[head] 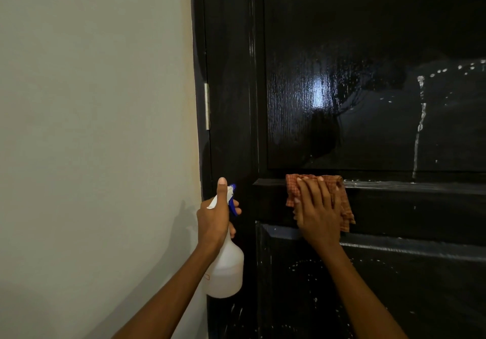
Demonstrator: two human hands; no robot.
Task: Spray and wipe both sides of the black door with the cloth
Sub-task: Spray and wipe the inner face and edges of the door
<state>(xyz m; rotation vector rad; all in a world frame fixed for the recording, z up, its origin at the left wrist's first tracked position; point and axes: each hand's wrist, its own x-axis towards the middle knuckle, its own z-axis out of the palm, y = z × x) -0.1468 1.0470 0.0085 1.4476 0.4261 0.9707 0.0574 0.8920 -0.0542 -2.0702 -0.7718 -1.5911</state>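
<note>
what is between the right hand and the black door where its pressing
The orange checked cloth lies between them: the right hand, fingers spread, presses it flat against the black door at the ledge under the glossy upper panel, as the head view shows.

A plain pale wall (92, 128) fills the left side, dimly lit and shadowed below.

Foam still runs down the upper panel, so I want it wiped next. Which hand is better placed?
Right: the right hand already presses the cloth on the door; the left hand grips the spray bottle.
</note>
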